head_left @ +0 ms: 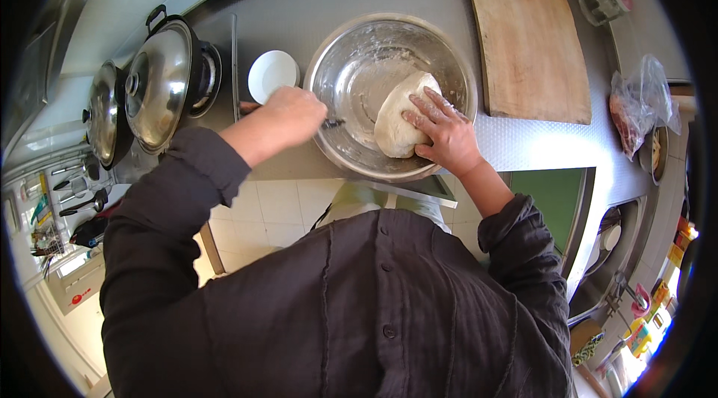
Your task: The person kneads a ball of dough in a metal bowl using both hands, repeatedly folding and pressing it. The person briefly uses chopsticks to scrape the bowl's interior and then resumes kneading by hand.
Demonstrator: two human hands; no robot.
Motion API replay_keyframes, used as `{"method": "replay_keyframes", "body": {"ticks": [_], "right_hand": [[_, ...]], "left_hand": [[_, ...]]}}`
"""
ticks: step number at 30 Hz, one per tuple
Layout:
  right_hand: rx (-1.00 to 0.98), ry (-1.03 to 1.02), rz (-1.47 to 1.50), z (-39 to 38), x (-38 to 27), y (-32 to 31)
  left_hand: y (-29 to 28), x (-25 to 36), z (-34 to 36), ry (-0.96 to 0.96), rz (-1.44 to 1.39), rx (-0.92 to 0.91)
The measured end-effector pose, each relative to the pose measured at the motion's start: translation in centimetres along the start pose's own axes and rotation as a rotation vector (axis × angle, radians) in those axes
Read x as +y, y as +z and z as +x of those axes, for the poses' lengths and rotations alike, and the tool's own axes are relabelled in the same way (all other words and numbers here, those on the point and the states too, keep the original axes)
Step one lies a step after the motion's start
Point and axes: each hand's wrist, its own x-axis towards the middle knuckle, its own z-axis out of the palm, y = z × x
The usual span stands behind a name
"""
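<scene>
A wide stainless steel bowl [318, 76] stands on the counter in front of me, its inner wall smeared with flour. In its right half lies a large pale lump of dough [400, 117]. My right hand [449, 132], dusted with flour, curves over the dough's right side and grips it. At the bowl's left rim my left hand [293, 120] is closed and blurred by motion. A brown handle-like piece [249, 107] shows left of that hand, and a small dark end [333, 123] shows over the bowl. What lies inside the fist is hidden.
Left of the bowl is a small white bowl [273, 75]. Two lidded pans [158, 84] stand farther left at the stove. A wooden board [527, 39] lies to the right, with a clear jar [604, 3] and a plastic bag [643, 99] beyond. A sink [609, 256] lies at lower right.
</scene>
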Motion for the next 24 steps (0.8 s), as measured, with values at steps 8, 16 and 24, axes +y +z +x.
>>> {"method": "replay_keyframes", "body": {"ticks": [8,16,24], "right_hand": [[0.002,-0.017,0.001,0.2,0.1,-0.1],[-0.004,-0.029,0.006,0.1,0.2,0.2],[-0.029,-0.044,0.009,0.2,0.1,0.2]], "left_hand": [[-1.9,-2.0,2.1,0.136,0.016,-0.11],[-2.4,-3.7,2.6,0.176,-0.022,-0.169],[-1.4,-3.7,2.9,0.148,-0.053,-0.146]]}}
